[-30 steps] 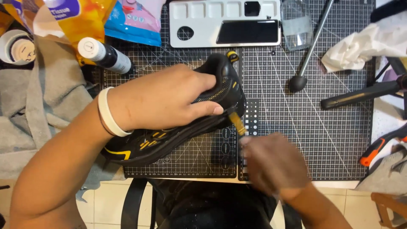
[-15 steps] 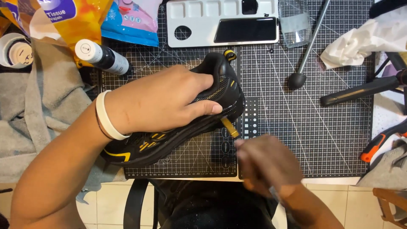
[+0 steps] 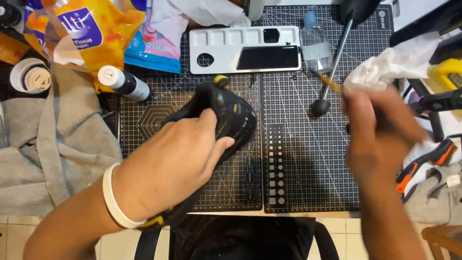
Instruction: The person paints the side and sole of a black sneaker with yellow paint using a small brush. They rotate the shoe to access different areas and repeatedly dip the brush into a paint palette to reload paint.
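Left hand (image 3: 175,166) clamps the black shoe (image 3: 226,113), its length running diagonally up-right; blurred right hand (image 3: 380,130) grips a brush (image 3: 328,83).

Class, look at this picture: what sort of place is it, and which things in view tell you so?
Probably a hobby or shoe-care workbench at home: a gridded cutting mat, a white paint palette, and a black shoe held by the left hand.
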